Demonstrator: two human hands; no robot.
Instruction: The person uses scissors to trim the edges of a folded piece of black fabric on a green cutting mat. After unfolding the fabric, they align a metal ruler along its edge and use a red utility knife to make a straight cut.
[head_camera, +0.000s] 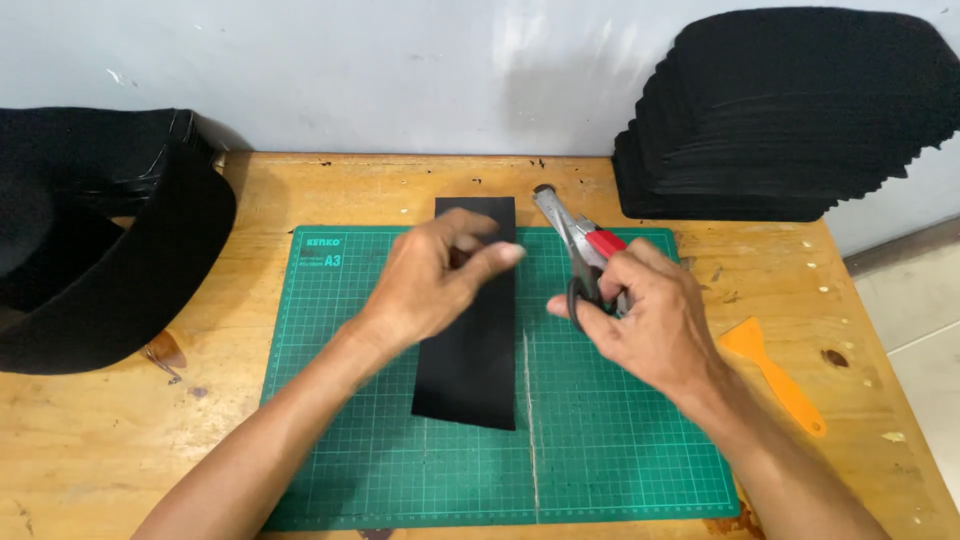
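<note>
Both hands work over the green mat (620, 440): left hand (430, 280) pinches the thin, floppy-looking black strip (470, 370) near its top, right hand (640, 310) grips scissors (575, 240) beside it.

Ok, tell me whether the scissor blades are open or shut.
Shut. The scissors in the right hand show one narrow metal tip pointing up toward the wall, with no gap between the blades.

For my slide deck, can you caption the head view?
Left hand on a black strip over a green cutting mat; right hand holds scissors.
</note>
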